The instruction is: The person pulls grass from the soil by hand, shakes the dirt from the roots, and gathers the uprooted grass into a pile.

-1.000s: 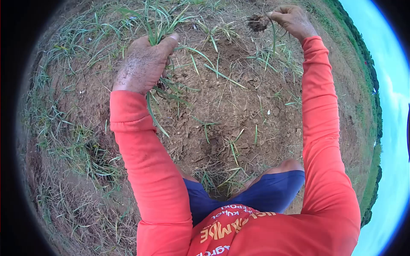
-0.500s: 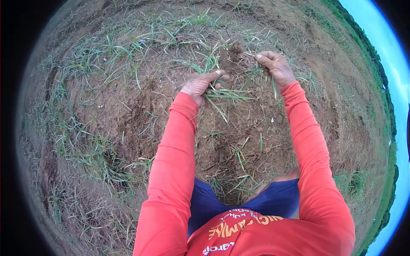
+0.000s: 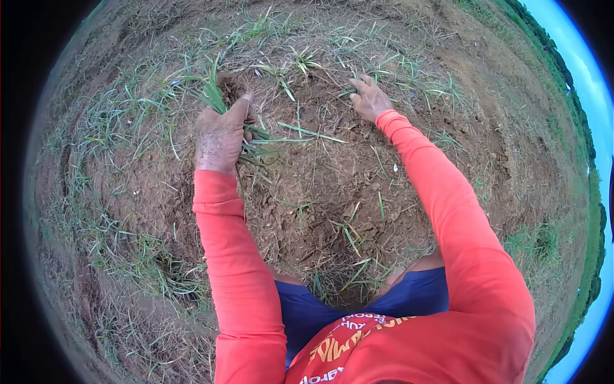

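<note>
My left hand [image 3: 222, 133] is wrapped round a bunch of green grass [image 3: 214, 96], whose blades stick out above the thumb and to the right below it. Brown, soil-covered roots show just above the thumb. To the right, my right hand [image 3: 371, 99] reaches down to the ground beside some short grass blades, its fingers bent and partly apart. Nothing can be seen held in it. Between the hands, small grass tufts [image 3: 304, 62] and loose blades [image 3: 311, 133] lie on the brown soil.
Bare, cloddy soil [image 3: 326, 173] stretches between my arms and knees. Denser grass [image 3: 157, 265] grows on the left, and another patch [image 3: 534, 242] on the right. Blue shorts [image 3: 409, 296] show at the bottom. A tree line and sky curve along the right edge.
My left hand has moved left with the grass bunch. My right hand has moved left and slightly down, and the thin stems at its fingertips are no longer seen there.
</note>
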`<state>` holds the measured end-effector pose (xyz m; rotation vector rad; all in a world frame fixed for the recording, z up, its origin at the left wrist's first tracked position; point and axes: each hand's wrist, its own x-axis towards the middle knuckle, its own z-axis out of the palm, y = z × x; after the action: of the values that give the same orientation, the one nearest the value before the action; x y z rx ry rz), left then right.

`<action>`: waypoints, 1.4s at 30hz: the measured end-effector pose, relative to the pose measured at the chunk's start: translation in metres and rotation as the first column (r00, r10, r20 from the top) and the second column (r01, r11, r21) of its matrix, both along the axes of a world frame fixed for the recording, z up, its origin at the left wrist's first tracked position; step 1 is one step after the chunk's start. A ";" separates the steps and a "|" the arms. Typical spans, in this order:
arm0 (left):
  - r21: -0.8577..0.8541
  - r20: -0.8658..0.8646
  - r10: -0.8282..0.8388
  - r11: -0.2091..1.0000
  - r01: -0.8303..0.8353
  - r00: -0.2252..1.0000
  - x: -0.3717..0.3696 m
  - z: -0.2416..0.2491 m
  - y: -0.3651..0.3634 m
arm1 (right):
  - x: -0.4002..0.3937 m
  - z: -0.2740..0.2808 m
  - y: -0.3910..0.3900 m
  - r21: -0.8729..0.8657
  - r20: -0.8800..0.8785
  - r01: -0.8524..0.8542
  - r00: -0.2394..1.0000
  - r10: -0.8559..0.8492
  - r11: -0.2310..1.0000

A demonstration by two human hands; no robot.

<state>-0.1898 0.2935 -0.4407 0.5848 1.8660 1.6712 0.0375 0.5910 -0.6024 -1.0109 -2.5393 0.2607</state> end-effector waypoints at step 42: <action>-0.118 -0.098 -0.040 0.993 0.028 0.994 -0.013 -0.001 -0.002 | 0.000 0.146 0.018 0.028 0.076 0.072 0.994 -0.074 0.997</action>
<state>-0.2027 0.2912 -0.4421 0.6590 1.9985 1.5241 0.0379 0.6087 -0.4567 -1.1220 -2.5611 0.1717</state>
